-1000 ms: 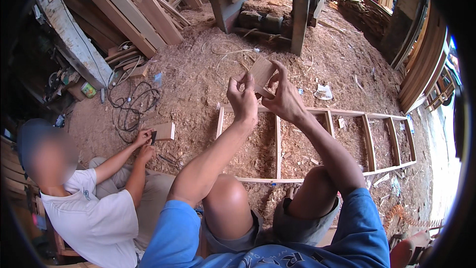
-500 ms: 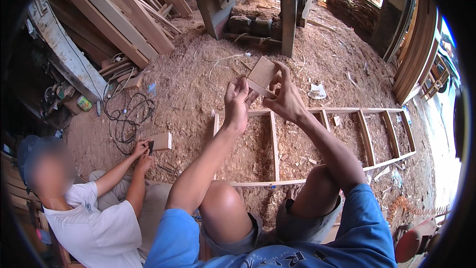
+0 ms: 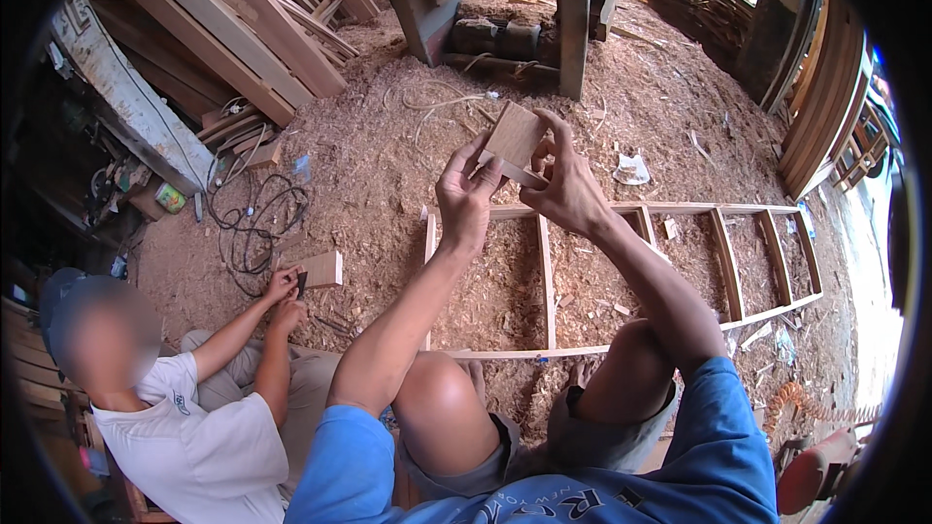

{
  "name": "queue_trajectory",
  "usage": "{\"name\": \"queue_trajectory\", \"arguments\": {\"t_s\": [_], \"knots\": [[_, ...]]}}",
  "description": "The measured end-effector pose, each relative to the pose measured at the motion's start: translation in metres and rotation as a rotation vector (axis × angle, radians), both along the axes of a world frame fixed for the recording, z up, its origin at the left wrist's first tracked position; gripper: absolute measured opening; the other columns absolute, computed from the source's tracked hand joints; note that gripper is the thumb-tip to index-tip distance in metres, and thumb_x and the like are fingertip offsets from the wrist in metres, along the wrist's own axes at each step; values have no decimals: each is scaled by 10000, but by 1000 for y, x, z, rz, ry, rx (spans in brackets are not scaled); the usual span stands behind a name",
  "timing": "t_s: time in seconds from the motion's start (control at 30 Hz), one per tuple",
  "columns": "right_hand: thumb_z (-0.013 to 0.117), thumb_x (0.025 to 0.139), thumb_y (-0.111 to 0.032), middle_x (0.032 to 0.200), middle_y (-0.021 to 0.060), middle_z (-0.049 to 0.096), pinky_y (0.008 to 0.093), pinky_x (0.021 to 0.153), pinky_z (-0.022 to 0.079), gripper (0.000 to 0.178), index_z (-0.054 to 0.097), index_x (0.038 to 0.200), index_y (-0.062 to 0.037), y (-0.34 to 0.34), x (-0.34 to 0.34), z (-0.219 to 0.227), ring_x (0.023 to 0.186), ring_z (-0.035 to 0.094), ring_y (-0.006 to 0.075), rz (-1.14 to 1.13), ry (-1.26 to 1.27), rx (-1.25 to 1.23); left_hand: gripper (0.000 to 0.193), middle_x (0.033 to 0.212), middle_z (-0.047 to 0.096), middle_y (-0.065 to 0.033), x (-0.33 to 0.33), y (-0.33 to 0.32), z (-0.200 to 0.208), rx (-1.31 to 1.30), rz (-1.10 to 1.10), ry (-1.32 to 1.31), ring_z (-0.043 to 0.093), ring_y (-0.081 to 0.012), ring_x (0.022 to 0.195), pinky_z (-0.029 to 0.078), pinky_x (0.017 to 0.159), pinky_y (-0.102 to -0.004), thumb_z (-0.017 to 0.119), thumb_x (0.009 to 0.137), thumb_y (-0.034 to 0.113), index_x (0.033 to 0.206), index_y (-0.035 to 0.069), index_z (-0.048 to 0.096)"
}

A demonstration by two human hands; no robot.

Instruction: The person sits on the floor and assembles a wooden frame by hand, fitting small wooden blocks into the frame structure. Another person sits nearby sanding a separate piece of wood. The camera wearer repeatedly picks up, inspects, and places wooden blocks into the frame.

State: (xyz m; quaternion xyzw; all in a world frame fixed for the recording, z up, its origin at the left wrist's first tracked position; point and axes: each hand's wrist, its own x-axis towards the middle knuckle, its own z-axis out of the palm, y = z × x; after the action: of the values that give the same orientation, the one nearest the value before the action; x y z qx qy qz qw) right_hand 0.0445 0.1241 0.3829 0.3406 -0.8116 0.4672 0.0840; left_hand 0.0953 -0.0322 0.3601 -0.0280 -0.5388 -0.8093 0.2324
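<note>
A small rectangular wooden block [image 3: 515,135] is held up in front of me, tilted, between both hands. My left hand [image 3: 466,196] grips its lower left corner with the thumb on the near side. On the right edge, my right hand [image 3: 568,184] pinches it between thumb and curled fingers. Below and beyond my hands, a long wooden frame with crosspieces [image 3: 549,281] lies on the shavings, in front of my knees.
At the left a co-worker [image 3: 194,398] sits, holding a small dark object [image 3: 302,283] by a wooden board [image 3: 323,269]. Coiled black cable [image 3: 254,233] lies near. Planks [image 3: 209,29] lean far left; a machine stand [image 3: 573,29] stands ahead; an orange coiled hose [image 3: 791,396] lies right.
The wooden block has turned slightly in my hands, and my left fingers have shifted up along its left side. The whole view has moved a little.
</note>
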Motion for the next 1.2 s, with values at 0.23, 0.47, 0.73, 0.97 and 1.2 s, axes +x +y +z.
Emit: {"name": "queue_trajectory", "arguments": {"t_s": [0.23,0.47,0.73,0.97,1.2], "knots": [[676,711,37,892,146,598,385,635,539,978,145,1516,-131,-1,0,1,707,630,234,0,-43,21,307,1259,638,-136,0,1,-1,33,30,-41,631,-210,1081,556,936,-338,693,913,96,1201,13,625],[719,720,-57,885,166,620,444,773,543,994,153,1534,-118,1,4,6,841,676,355,9,-163,42,303,1286,589,-134,-1,-3,-1,67,-9,-69,639,-223,1083,608,896,-367,660,929,65,1221,23,592],[674,714,36,843,133,613,388,633,528,985,148,1526,-148,0,4,3,700,619,228,15,-103,25,225,1246,613,-107,2,-2,0,56,4,-66,648,-192,1056,618,866,-354,672,949,157,1141,56,609],[687,722,-7,835,140,614,421,682,525,969,166,1529,-134,4,7,10,741,644,279,14,-124,76,328,1240,610,-80,2,1,1,-5,34,-99,634,-181,1064,609,838,-347,677,951,228,1214,65,570],[732,724,-114,941,215,674,491,821,559,982,179,1533,-179,18,-2,25,921,689,416,3,-124,256,397,1382,524,-84,2,-18,-2,-276,-50,22,544,-199,1244,512,1009,-353,499,1030,234,1387,66,458]]}}
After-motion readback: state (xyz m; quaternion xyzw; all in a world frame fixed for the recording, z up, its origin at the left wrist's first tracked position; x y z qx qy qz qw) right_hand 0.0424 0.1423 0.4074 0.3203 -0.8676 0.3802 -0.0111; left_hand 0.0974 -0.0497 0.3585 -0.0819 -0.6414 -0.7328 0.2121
